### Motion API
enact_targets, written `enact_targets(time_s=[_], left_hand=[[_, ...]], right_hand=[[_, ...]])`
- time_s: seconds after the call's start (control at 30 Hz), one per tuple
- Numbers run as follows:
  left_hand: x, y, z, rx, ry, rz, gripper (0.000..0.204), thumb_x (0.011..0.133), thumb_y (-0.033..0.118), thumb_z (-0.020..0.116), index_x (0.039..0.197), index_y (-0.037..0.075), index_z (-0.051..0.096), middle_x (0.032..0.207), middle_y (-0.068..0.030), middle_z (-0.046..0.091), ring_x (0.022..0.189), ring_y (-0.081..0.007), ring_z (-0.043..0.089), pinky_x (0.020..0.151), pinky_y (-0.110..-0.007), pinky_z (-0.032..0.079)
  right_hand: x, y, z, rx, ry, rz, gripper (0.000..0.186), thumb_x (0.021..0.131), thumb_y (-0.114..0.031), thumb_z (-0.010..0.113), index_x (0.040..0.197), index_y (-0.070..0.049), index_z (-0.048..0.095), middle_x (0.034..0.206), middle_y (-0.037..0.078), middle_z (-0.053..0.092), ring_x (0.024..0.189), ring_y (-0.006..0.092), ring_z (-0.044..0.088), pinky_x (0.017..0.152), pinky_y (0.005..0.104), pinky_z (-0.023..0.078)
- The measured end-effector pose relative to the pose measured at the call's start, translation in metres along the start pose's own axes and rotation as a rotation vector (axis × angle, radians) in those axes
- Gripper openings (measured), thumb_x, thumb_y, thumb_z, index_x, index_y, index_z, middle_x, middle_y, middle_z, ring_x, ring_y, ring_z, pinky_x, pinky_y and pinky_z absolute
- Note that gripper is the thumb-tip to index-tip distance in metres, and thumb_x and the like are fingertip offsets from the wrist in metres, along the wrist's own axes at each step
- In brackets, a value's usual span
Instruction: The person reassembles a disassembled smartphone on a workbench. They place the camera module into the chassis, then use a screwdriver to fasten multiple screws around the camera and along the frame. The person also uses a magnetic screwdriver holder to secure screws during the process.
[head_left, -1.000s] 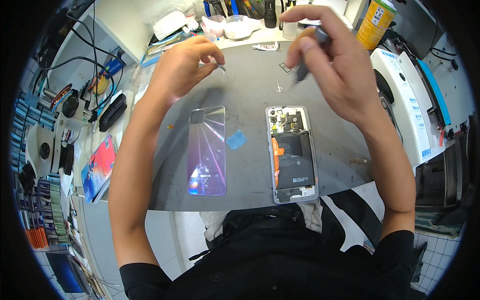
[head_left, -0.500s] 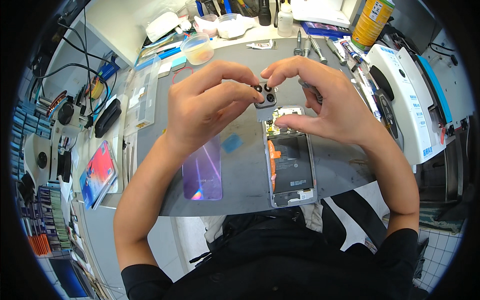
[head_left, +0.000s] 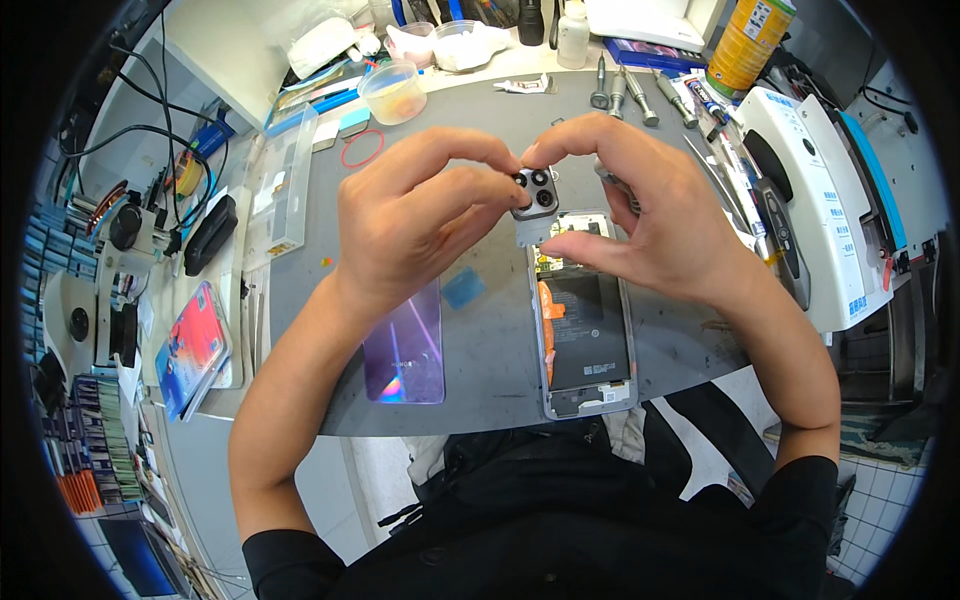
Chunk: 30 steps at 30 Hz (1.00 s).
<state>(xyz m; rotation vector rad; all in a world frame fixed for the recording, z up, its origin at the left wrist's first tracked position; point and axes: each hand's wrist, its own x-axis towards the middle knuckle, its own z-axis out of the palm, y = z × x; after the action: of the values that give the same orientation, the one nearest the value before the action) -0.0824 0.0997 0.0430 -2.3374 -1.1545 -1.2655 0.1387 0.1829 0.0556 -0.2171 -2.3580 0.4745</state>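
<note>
My left hand [head_left: 415, 215] pinches a small grey camera lens cover [head_left: 543, 204] with black round lenses, held above the mat. The index fingertip of my right hand [head_left: 655, 210] meets its upper edge, while the thumb stretches out over the top of an opened phone [head_left: 590, 340]. Tucked in the curled fingers of that hand is a grey metal screwdriver [head_left: 612, 178], mostly hidden. The phone lies with its black battery, orange flex cable and upper circuit board exposed. Left of it rests a shiny purple back cover [head_left: 405, 350], partly under my left wrist.
A blue translucent piece [head_left: 463, 288] lies between cover and phone. Several screwdrivers [head_left: 640, 100] and a small tube [head_left: 524, 86] are at the back, with a round plastic tub [head_left: 392, 95] and a red rubber band [head_left: 362, 149]. A white machine [head_left: 815, 200] borders the right.
The lens cover has shifted slightly right and toward me and tilted, showing more of its side. Both hands keep nearly the same pose; the view has moved a little.
</note>
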Motion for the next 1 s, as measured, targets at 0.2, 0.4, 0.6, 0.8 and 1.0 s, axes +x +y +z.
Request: enact_targets(time_s=[0.2, 0.4, 0.6, 0.8, 1.0], left_hand=[[0.0, -0.005, -0.006, 0.077, 0.039, -0.084, 0.029, 0.07, -0.001, 0.08, 0.092, 0.015, 0.072, 0.103, 0.0035, 0.07, 0.085, -0.0165, 0.067, 0.064, -0.028, 0.053], [-0.011, 0.003, -0.03, 0.167, -0.155, -0.134, 0.024, 0.071, 0.0, 0.077, 0.087, 0.016, 0.07, 0.101, 0.0054, 0.069, 0.083, -0.0155, 0.067, 0.062, -0.029, 0.052], [-0.021, 0.014, -0.037, 0.122, -0.257, -0.235, 0.025, 0.071, -0.004, 0.075, 0.09, 0.012, 0.07, 0.104, -0.0003, 0.069, 0.088, -0.0199, 0.069, 0.069, -0.032, 0.055], [-0.022, 0.016, -0.031, 0.099, -0.277, -0.23, 0.023, 0.072, 0.001, 0.076, 0.09, 0.014, 0.069, 0.102, 0.0024, 0.069, 0.086, -0.02, 0.069, 0.067, -0.033, 0.056], [-0.023, 0.016, -0.033, 0.074, -0.328, -0.262, 0.03, 0.069, -0.01, 0.074, 0.092, 0.009, 0.071, 0.106, -0.0048, 0.07, 0.089, -0.0223, 0.07, 0.073, -0.032, 0.057]], right_hand=[[-0.001, 0.011, -0.018, -0.124, -0.031, 0.128, 0.055, 0.072, -0.011, 0.089, 0.121, -0.01, 0.065, 0.106, -0.007, 0.067, 0.055, 0.0034, 0.035, 0.05, 0.0204, 0.032], [-0.014, 0.018, -0.018, -0.102, -0.167, 0.219, 0.056, 0.073, -0.009, 0.088, 0.122, -0.008, 0.062, 0.12, -0.005, 0.068, 0.054, 0.0049, 0.034, 0.05, 0.0209, 0.034], [-0.019, 0.019, -0.011, -0.074, -0.248, 0.243, 0.057, 0.07, -0.01, 0.089, 0.121, -0.01, 0.062, 0.118, -0.003, 0.069, 0.056, 0.0072, 0.039, 0.052, 0.0224, 0.038], [-0.017, 0.018, 0.006, -0.029, -0.308, 0.22, 0.059, 0.072, -0.017, 0.089, 0.124, -0.011, 0.061, 0.115, 0.001, 0.069, 0.072, 0.017, 0.059, 0.061, 0.0292, 0.048], [-0.015, 0.017, 0.011, -0.024, -0.343, 0.225, 0.061, 0.073, -0.02, 0.089, 0.126, -0.012, 0.06, 0.116, 0.003, 0.07, 0.086, 0.0212, 0.066, 0.067, 0.0321, 0.052]])
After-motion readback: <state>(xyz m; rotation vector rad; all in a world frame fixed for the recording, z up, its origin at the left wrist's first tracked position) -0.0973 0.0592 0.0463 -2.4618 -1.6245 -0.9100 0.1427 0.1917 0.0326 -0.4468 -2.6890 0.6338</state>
